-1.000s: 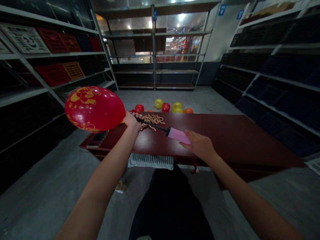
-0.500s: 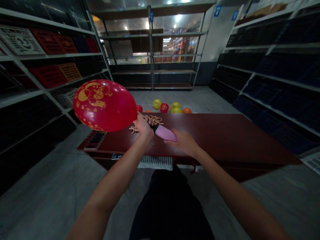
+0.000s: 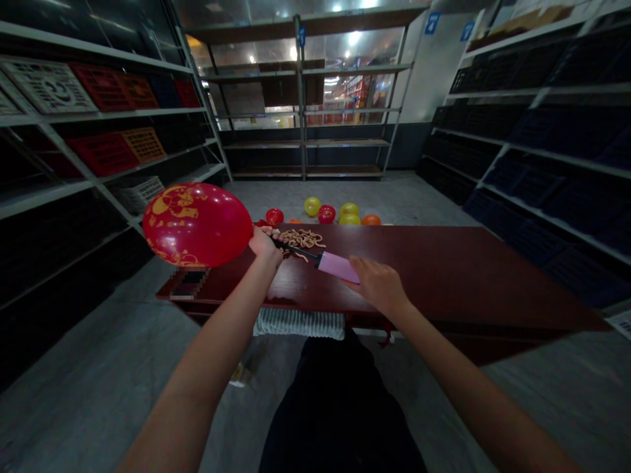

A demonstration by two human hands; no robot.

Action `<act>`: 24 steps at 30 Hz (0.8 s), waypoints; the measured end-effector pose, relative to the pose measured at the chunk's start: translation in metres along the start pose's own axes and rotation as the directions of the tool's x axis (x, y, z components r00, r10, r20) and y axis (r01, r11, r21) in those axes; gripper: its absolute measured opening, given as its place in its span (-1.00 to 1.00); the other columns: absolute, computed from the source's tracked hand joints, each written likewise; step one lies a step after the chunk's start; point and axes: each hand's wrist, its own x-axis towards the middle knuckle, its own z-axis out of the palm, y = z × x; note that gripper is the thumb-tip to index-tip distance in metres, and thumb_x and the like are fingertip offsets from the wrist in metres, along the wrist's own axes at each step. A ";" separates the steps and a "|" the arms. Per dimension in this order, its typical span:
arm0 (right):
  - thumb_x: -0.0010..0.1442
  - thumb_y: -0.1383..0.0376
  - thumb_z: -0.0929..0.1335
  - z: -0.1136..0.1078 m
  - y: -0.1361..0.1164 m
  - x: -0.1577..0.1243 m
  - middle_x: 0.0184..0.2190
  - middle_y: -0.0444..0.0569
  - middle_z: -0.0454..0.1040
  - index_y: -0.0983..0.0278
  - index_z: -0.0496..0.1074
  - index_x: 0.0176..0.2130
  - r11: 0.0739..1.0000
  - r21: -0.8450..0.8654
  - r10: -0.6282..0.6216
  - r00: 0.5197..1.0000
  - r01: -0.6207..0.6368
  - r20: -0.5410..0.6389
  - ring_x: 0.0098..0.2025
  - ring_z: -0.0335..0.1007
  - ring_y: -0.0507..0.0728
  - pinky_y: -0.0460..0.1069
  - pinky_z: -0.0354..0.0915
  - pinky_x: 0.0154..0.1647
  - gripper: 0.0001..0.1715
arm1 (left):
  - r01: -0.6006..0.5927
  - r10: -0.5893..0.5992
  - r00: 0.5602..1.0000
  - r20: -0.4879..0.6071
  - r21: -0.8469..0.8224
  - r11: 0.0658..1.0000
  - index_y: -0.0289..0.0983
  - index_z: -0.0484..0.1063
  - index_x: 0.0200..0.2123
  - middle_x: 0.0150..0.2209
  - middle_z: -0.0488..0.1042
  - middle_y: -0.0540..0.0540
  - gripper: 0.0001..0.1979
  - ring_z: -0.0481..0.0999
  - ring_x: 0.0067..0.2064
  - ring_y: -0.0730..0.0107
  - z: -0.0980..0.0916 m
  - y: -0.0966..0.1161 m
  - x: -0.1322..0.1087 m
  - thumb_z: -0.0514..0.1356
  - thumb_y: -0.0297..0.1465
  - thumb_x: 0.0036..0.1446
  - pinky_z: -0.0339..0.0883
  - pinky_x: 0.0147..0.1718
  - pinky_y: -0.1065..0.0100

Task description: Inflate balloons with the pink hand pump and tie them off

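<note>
A large red balloon with yellow printed figures stretches out to the left of my left hand. That hand is closed around the balloon's neck, where it meets the black end of a hand pump. The pump's pink barrel points right, and my right hand is wrapped around its far end. Between barrel and left hand a thin black rod shows. Just behind the pump, a heap of tan loops, like rubber bands, lies on the dark red table.
Beyond the table's far edge, several balloons in red, yellow and orange rest on the floor. A blurred, pixelated flat object lies at the table's left end. Shelves with crates line the left; more racks stand behind and right.
My hands have moved apart, exposing the pump's black rod. The left hand and balloon have shifted left and down, and the balloon looks slightly smaller in view.
</note>
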 end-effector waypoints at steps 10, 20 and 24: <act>0.20 -0.07 0.30 0.002 0.018 -0.007 -0.15 0.05 0.59 0.21 0.39 0.06 0.950 0.287 0.073 0.983 -0.120 0.167 -0.20 0.52 0.24 0.02 0.24 -0.29 -0.43 | -0.080 0.079 0.996 -0.044 -0.001 0.997 -0.22 -0.01 -0.59 -0.70 0.05 0.10 -0.64 0.09 -0.71 0.59 0.001 0.012 0.001 0.01 -0.40 0.26 -0.03 -0.70 0.50; 0.14 -0.07 0.33 -0.022 0.002 0.022 -0.30 0.01 0.60 0.23 0.49 -0.10 0.810 0.529 0.089 0.945 -0.253 0.316 -0.30 0.51 0.19 -0.02 0.22 -0.37 -0.49 | 0.058 -0.050 0.992 0.119 -0.067 0.996 -0.23 0.00 -0.56 -0.68 -0.01 0.14 -0.67 0.03 -0.71 0.60 0.026 -0.028 -0.056 0.03 -0.43 0.25 -0.09 -0.70 0.46; 0.19 -0.08 0.30 -0.028 -0.001 0.026 -0.18 0.05 0.59 0.21 0.40 -0.01 0.949 0.248 0.147 0.969 -0.194 0.196 -0.24 0.53 0.25 -0.01 0.20 -0.38 -0.46 | 0.115 -0.104 0.989 0.105 -0.098 0.989 -0.23 -0.02 -0.56 -0.69 0.01 0.13 -0.67 0.06 -0.72 0.59 0.036 -0.039 -0.065 -0.01 -0.47 0.25 -0.06 -0.68 0.45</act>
